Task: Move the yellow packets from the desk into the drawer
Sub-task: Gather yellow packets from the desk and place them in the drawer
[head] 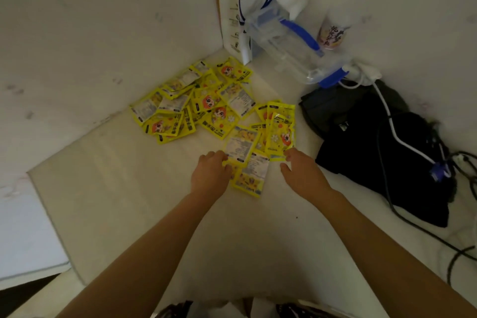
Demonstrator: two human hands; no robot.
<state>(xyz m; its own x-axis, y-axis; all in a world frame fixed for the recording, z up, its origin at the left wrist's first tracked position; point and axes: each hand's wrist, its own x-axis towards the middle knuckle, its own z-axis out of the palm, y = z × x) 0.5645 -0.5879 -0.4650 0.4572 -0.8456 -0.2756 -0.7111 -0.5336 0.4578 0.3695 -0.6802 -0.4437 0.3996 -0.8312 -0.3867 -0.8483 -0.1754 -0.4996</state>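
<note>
Several yellow packets (196, 103) lie in a loose heap in the desk's far corner. A smaller cluster of yellow packets (260, 147) lies nearer me on the white desk (129, 188). My left hand (210, 171) touches the left edge of this cluster, with its fingers bent onto a packet. My right hand (300, 168) reaches the cluster's right side, and its fingertips touch the packet at the lower right. No drawer is in view.
A white coffee bag (247, 5) stands in the corner beside a clear plastic box with blue clips (291, 44) and a cup (333, 31). A black bag (374, 142) with cables (402, 144) fills the right side. White walls enclose the desk.
</note>
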